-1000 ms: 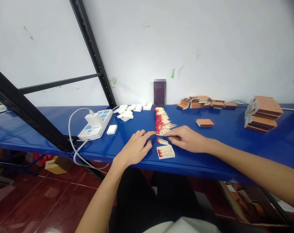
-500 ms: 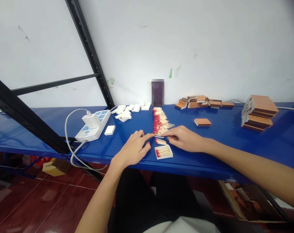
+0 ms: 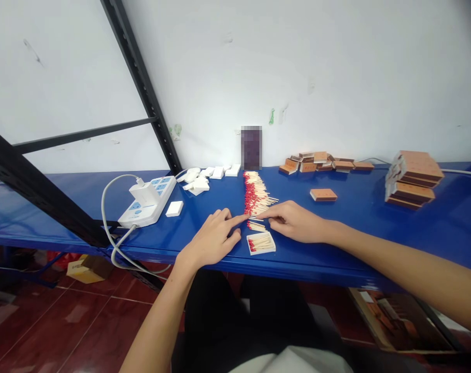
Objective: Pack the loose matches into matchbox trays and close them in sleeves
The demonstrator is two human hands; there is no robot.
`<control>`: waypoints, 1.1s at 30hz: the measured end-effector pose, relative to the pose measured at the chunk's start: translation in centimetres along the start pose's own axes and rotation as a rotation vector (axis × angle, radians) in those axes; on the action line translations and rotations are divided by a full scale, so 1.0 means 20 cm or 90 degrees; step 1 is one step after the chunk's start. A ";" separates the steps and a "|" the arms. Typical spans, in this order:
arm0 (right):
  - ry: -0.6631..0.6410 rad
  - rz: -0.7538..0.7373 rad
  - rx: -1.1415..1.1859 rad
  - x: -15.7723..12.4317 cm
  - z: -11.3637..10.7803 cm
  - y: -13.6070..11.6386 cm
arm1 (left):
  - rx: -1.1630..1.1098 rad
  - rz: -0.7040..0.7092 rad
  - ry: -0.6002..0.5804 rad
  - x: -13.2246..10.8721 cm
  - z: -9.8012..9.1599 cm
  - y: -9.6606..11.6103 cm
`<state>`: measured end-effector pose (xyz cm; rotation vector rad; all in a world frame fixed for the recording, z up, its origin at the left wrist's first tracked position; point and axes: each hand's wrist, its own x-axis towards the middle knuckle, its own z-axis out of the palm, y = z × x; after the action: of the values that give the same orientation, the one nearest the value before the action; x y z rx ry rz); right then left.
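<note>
A long pile of red-headed matches (image 3: 254,194) lies on the blue shelf (image 3: 204,223), heads to the left. My left hand (image 3: 215,235) has its index finger stretched to the heads at the pile's near end, fingers apart. From the other side, my right hand (image 3: 293,220) points its index finger at the stick ends there, with its other fingers curled under. A small group of matches (image 3: 256,226) lies just below my fingertips. Nearest the shelf's front edge is a white tray (image 3: 274,246) partly filled with matches.
White trays (image 3: 198,182) and a power strip (image 3: 152,204) are on the left. Orange matchboxes (image 3: 319,158) lie along the wall, one box (image 3: 323,195) sits nearer, and a stack (image 3: 414,173) stands at right. A dark pixelated object (image 3: 251,148) stands behind the pile.
The view has shifted very slightly. Both hands stay in nearly the same place, with their index fingers still at the near end of the match pile.
</note>
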<state>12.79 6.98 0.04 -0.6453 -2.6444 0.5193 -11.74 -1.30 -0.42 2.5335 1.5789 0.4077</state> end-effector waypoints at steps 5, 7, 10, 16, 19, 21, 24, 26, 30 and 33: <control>0.008 0.018 0.016 0.00 0.00 0.00 | -0.017 0.008 -0.003 0.00 0.00 -0.01; 0.007 0.018 0.026 -0.01 0.00 0.00 | -0.021 0.009 -0.006 0.00 -0.01 -0.01; 0.015 0.032 0.038 -0.01 0.01 0.01 | -0.030 0.012 -0.005 -0.01 -0.01 0.00; 0.065 0.065 -0.002 0.00 0.01 0.00 | -0.016 0.002 0.014 -0.01 0.01 -0.01; 0.076 0.065 -0.011 0.00 0.01 0.00 | -0.010 -0.005 0.016 -0.01 0.01 0.00; 0.078 0.062 -0.014 0.00 0.01 0.01 | -0.010 -0.008 0.010 -0.01 0.00 0.00; 0.071 0.051 -0.016 0.00 0.02 0.01 | -0.004 -0.004 -0.008 -0.01 -0.01 0.00; 0.063 0.040 -0.015 0.00 0.02 0.01 | 0.002 0.000 -0.019 -0.01 -0.01 0.00; 0.047 0.020 -0.012 0.00 0.02 0.00 | 0.010 0.004 -0.024 -0.01 0.00 0.00; 0.029 0.013 -0.012 0.00 0.02 0.00 | 0.011 0.005 -0.021 -0.01 0.00 0.00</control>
<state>12.57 6.92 -0.25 -0.6834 -2.6061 0.4800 -11.86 -1.40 -0.45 2.5462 1.5674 0.3531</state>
